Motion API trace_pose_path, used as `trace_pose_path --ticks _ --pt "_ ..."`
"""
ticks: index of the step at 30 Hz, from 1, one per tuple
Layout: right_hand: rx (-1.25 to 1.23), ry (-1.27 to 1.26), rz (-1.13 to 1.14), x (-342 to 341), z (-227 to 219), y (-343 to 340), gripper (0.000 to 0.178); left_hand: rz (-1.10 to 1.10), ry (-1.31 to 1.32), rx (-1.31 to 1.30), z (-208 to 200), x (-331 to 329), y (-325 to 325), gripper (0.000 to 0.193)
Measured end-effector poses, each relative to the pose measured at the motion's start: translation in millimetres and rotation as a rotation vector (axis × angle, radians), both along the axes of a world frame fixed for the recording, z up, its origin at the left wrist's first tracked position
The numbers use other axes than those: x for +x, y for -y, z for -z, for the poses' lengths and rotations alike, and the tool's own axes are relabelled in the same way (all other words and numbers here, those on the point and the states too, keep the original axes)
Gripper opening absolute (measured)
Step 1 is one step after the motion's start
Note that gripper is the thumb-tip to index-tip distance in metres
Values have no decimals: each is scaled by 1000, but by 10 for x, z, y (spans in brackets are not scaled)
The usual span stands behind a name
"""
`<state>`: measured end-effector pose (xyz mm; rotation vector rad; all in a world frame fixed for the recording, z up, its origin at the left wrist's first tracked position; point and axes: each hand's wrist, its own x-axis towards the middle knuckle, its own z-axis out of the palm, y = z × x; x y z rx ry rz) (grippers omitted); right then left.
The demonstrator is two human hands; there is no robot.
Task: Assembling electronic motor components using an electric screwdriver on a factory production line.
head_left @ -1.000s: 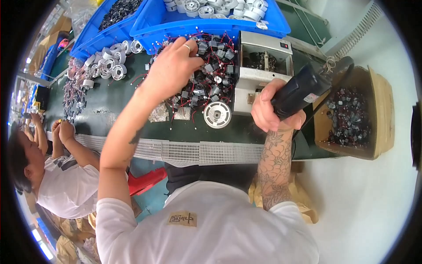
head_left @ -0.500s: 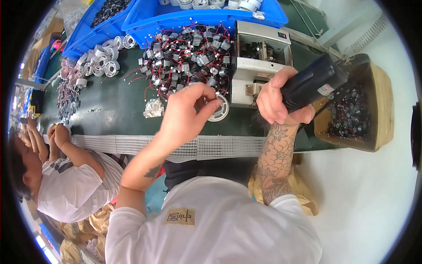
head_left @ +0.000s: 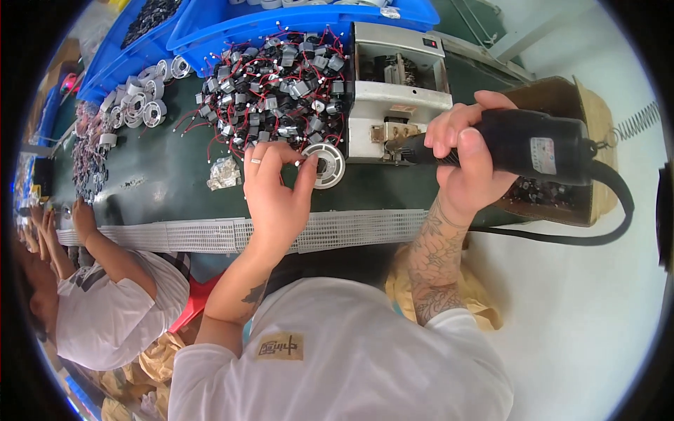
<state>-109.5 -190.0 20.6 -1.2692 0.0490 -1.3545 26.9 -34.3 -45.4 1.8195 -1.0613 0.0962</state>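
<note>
My right hand [head_left: 472, 144] is wrapped round a black electric screwdriver [head_left: 537, 144], held almost level. Its tip end points left, right at the front outlet of a metal screw feeder [head_left: 400, 105]; the exact contact is hidden. With thumb and forefinger, my left hand [head_left: 277, 189] pinches the left rim of a white round plastic housing [head_left: 335, 168], which lies on the green bench in front of the feeder. The housing's middle shows a dark opening. Directly behind that hand rises a heap of small grey-and-black motors [head_left: 274, 91] with red wires.
Crumpled foil [head_left: 225, 173] lies left of my hand. White housings [head_left: 144, 102] pile farther left, by blue bins [head_left: 302, 24]. A carton [head_left: 590, 112] of dark parts stands right, under the screwdriver's cord [head_left: 621, 203]. White mesh [head_left: 351, 228] edges the bench. A co-worker [head_left: 112, 302] sits left.
The screwdriver has swung from tilted to nearly level, its tip now at the feeder's outlet. My left fingers have slid to the housing's left rim, uncovering more of it. The view has shifted slightly.
</note>
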Motion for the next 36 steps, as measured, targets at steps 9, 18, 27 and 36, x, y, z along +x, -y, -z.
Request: trace_pose_path --ticks 9,18,27,36 --pt "-2 -23 -17 7 60 1 39 43 -106 -5 -16 29 13 18" --pt "-39 -245 -249 18 -205 -192 52 74 -5 90 -68 13 43 16" --pt "-127 -221 -236 349 -228 -234 56 24 -379 -40 234 -3 56 22" --pt "-122 -218 -266 535 -115 -227 47 10 -265 -2 165 -40 55 25"
